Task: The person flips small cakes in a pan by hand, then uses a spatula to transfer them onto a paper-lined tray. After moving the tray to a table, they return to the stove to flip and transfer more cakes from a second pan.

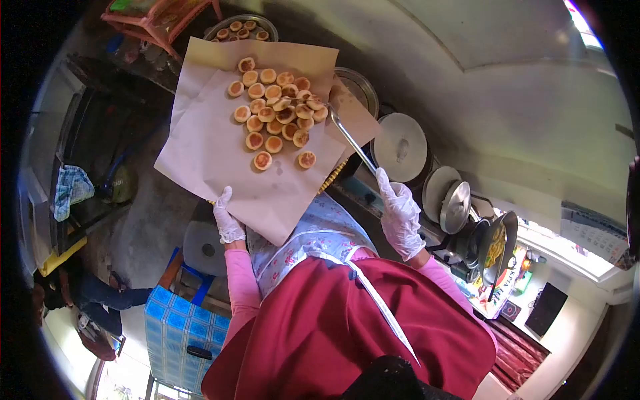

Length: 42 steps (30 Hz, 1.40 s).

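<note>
My left hand (pixel 228 217), in a clear plastic glove, grips the near left edge of a tray lined with brown paper (pixel 220 147), thumb on top. A bit of woven yellow rim (pixel 333 176) shows beneath the paper on the right. Several small round browned cakes (pixel 274 144) lie on the paper, many bunched toward the far right. My right hand (pixel 400 212), also gloved, is closed around the handle of a long metal utensil (pixel 353 143). Its far end reaches in among the cakes, and its exact shape is hard to make out there.
Beyond the paper stands a round metal tray (pixel 269 25) with more cakes. Along the right are a large round lid (pixel 400 147), smaller lids (pixel 455 207) and a pan of food (pixel 495 250). A blue checked table (pixel 175 333) is at lower left, near another person's legs (pixel 110 297).
</note>
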### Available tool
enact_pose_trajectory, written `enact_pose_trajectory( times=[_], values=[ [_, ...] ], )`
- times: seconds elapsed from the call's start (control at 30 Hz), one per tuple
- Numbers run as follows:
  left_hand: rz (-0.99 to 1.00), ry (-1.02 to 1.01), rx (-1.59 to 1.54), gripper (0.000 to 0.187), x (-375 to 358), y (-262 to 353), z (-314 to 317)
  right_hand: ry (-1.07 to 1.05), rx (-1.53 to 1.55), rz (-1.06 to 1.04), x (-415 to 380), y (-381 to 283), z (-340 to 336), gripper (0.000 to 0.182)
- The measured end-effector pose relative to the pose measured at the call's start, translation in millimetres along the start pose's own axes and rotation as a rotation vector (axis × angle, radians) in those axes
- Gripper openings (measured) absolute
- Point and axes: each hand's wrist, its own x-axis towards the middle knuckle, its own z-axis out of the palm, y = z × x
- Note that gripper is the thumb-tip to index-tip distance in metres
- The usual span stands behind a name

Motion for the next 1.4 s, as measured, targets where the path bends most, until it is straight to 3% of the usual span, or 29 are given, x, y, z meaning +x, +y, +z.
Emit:
enact_pose_trajectory(
  times=[0.1, 0.2, 0.27, 0.33, 0.4, 0.5, 0.57, 0.7, 0.73, 0.77, 0.9, 1.0, 1.07, 1.17, 1.23, 1.33, 1.4],
  values=[
    [0.030, 0.019, 0.026, 0.032, -6, -2, 7, 0.098, 0.244, 0.126, -6, 14, 2, 0.065],
    [0.049, 0.003, 0.020, 0.031, -18, -2, 17, 0.361, 0.704, 0.155, 11, 30, -14, 0.052],
    [0.036, 0.029, 0.013, 0.031, -21, -3, 16, 0.257, 0.707, 0.385, 23, 62, -15, 0.048],
    [0.064, 0.054, 0.056, 0.034, -22, -5, 17, -0.058, 0.750, 0.682, 37, 93, -15, 0.047],
    [0.141, 0.090, 0.134, 0.038, -26, -8, 17, -0.108, 0.822, 0.539, 42, 146, 27, 0.035],
    [0.157, 0.150, 0.146, 0.040, -29, -5, 3, -0.449, 0.758, 0.487, 64, 210, 65, 0.039],
    [0.183, 0.174, 0.162, 0.040, -39, 2, -2, -0.495, 0.707, 0.366, 83, 241, 83, 0.038],
    [0.213, 0.272, 0.158, 0.040, -55, 6, -20, -0.628, 0.716, 0.449, 126, 258, 80, 0.022],
    [0.247, 0.309, 0.187, 0.041, -60, 7, -19, -0.676, 0.656, 0.346, 134, 260, 73, 0.007],
    [0.284, 0.348, 0.215, 0.042, -66, 8, -15, -0.635, 0.595, 0.176, 140, 277, 75, 0.006],
    [0.296, 0.447, 0.171, 0.042, -87, 6, 9, -0.393, 0.339, -0.507, 168, 308, 53, 0.020],
    [0.297, 0.416, 0.091, 0.044, -88, 8, -8, -0.542, 0.397, 0.027, 174, 318, 34, 0.026],
    [0.299, 0.432, 0.059, 0.044, -87, 7, -8, -0.631, 0.450, 0.290, 180, 278, -14, 0.029],
    [0.307, 0.429, 0.035, 0.042, -88, 10, -4, -0.514, 0.418, 0.248, 180, 258, -23, 0.024],
    [0.308, 0.423, 0.044, 0.041, -89, 13, 0, -0.566, 0.383, 0.022, 181, 287, 4, 0.023],
    [0.298, 0.427, 0.059, 0.039, -86, 17, -2, -0.492, 0.261, -0.635, 198, 283, 22, 0.027],
    [0.281, 0.427, 0.065, 0.039, -83, 22, -6, -0.495, 0.317, -0.653, 204, 260, 32, 0.032]
  ],
)
